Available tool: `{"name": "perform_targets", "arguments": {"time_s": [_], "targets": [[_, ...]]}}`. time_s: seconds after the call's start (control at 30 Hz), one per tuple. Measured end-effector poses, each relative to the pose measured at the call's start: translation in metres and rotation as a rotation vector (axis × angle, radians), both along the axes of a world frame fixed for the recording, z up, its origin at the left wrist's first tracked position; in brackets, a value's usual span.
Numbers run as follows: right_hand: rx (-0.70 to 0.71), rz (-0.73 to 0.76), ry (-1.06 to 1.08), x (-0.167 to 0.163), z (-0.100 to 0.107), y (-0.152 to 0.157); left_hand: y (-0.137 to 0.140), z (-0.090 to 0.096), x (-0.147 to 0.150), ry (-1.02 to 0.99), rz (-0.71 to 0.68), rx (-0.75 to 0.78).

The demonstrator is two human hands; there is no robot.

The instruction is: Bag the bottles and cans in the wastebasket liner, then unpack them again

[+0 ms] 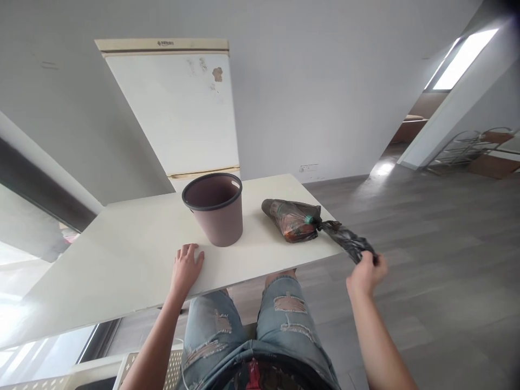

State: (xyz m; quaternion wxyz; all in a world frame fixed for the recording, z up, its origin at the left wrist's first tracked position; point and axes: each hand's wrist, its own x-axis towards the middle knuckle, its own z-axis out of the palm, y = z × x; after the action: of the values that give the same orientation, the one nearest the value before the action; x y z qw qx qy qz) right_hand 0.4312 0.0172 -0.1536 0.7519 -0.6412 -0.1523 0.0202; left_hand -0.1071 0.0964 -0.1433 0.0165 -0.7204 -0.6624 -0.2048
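Note:
A knotted black plastic bag [298, 222] lies on the white table near its right end. Through its thin film show a bottle with a green cap and something orange-red. My right hand [368, 273] is closed on the twisted loose end of the bag, out past the table's right edge. Resting flat on the tabletop near the front edge is my left hand [187, 266], fingers spread and holding nothing. Just beyond it stands an upright mauve trash bin [221, 225] with a dark rim; no liner shows in the visible part of its inside.
The white table [122, 260] runs across in front of me, its front edge above my knees. Behind it a white refrigerator [179, 114] stands against the grey wall. Grey wood-look floor [426, 260] lies to the right, with metal-framed chairs [463, 146] farther off.

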Motion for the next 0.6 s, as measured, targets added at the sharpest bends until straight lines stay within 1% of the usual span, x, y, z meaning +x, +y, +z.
{"name": "perform_targets", "arguments": {"time_s": [0.03, 0.1, 0.17, 0.23, 0.27, 0.3, 0.4, 0.43, 0.47, 0.5, 0.6], "targets": [[0.078, -0.085, 0.011, -0.004, 0.001, -0.006, 0.0, 0.0, 0.0, -0.001, 0.002, 0.002], [0.168, -0.168, -0.06, -0.019, 0.004, -0.017, 0.0, 0.0, 0.0, -0.005, 0.005, 0.005], [0.172, -0.158, -0.169, -0.046, 0.005, -0.027, 0.0, -0.001, 0.0, -0.011, 0.003, 0.008], [0.147, -0.06, -0.297, -0.08, 0.007, -0.033, 0.0, -0.001, 0.001, -0.017, 0.004, 0.011], [0.145, 0.032, -0.374, -0.098, 0.009, -0.034, 0.0, -0.002, 0.001, -0.021, 0.003, 0.013], [0.148, 0.17, -0.476, -0.116, 0.01, -0.034, -0.001, -0.002, 0.001, -0.023, 0.003, 0.015], [0.204, 0.742, -0.82, -0.165, 0.02, -0.018, -0.001, -0.003, 0.001, -0.028, -0.003, 0.029], [0.231, 0.898, -0.898, -0.18, 0.024, -0.009, -0.002, -0.003, 0.001, -0.031, -0.005, 0.035], [0.247, 1.01, -0.94, -0.194, 0.029, 0.001, -0.002, -0.003, 0.0, -0.034, -0.005, 0.039], [0.249, 1.087, -0.948, -0.208, 0.034, 0.012, -0.002, -0.003, 0.0, -0.039, -0.005, 0.04], [0.211, 1.273, -0.893, -0.255, 0.049, 0.04, 0.0, -0.004, -0.003, -0.069, -0.025, 0.011]]}}
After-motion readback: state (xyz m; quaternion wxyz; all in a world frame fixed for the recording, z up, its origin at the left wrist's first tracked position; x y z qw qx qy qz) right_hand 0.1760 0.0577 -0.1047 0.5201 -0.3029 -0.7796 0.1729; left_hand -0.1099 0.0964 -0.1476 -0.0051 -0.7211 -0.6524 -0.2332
